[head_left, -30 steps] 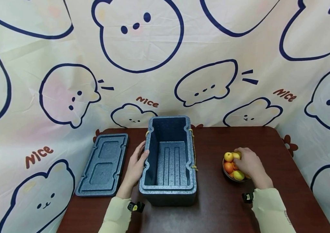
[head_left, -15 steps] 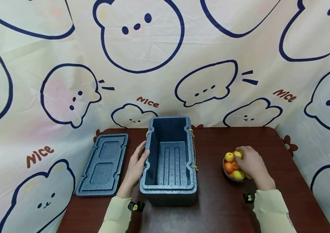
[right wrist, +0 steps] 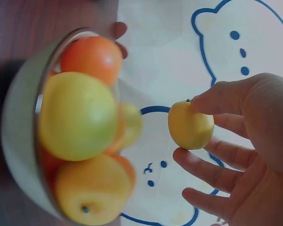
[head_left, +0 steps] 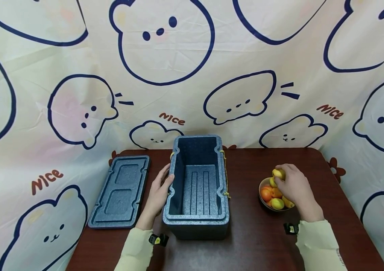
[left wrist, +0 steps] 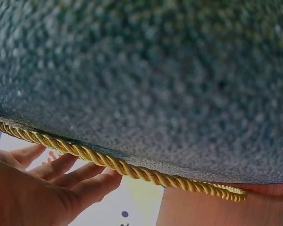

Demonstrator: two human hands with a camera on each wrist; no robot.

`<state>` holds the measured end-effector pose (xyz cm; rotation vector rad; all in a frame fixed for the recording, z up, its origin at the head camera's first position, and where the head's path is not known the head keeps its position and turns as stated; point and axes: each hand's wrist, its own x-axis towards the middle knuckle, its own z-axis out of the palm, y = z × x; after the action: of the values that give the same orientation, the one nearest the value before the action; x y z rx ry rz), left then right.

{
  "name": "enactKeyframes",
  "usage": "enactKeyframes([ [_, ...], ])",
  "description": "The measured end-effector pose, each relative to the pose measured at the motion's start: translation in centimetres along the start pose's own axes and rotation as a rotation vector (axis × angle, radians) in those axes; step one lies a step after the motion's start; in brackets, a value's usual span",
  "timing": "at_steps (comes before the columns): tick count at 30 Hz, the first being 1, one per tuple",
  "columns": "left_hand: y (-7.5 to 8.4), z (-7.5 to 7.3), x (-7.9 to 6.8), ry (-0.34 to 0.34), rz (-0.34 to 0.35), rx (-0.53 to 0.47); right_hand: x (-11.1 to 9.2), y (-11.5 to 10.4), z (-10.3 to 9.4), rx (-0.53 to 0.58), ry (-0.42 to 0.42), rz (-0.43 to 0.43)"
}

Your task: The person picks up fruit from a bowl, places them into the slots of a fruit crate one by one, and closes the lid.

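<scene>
My right hand (head_left: 295, 190) pinches a small yellow apple (right wrist: 190, 125) between thumb and fingers, raised at the back of a bowl (head_left: 263, 205). Inside the bowl sit oranges (right wrist: 92, 59), a yellow-green fruit (right wrist: 78, 115) and a yellow-orange fruit (right wrist: 92, 188) with a stem. The left hand (head_left: 158, 192) rests along the left side of a dark blue-grey foam box (head_left: 196, 222), thumb at its rim. In the left wrist view its fingers (left wrist: 96, 183) extend beside a twisted gold rope (left wrist: 146, 174) on the box. The box stands uncovered, with a bare grooved floor.
A matching foam lid (head_left: 120, 192) lies flat on the brown table (head_left: 246, 241), left of the box. Behind the table hangs a cream cloth (head_left: 192, 101) printed with cartoon bears. Table surface lies between the box and the bowl.
My right hand has risen slightly and moved a little right, lifting the yellow apple from the bowl. Another yellow fruit has shifted from the bowl's left side. The left hand keeps its place.
</scene>
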<state>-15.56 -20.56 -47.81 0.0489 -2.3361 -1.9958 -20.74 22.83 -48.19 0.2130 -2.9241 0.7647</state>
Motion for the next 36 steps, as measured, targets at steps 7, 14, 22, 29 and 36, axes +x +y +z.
enactKeyframes([
  [7, -0.1, 0.0, 0.1, -0.001, 0.016, 0.008, -0.1, -1.3, -1.1, 0.009, 0.07, -0.054],
  [14, 0.3, -0.2, -0.2, 0.001, 0.023, 0.032, -0.4, -3.0, -1.7, 0.056, 0.101, -0.121],
  [22, 0.8, -0.3, -0.3, -0.002, 0.019, 0.074, 0.0, -5.1, -2.1, 0.057, 0.109, -0.203],
  [29, 1.7, -0.2, -0.3, -0.02, 0.016, 0.123, 0.4, -6.1, -2.4, 0.054, 0.122, -0.245],
  [36, 1.8, -0.1, -0.3, -0.024, 0.021, 0.122, 0.4, -7.0, -2.6, 0.057, 0.128, -0.271],
])
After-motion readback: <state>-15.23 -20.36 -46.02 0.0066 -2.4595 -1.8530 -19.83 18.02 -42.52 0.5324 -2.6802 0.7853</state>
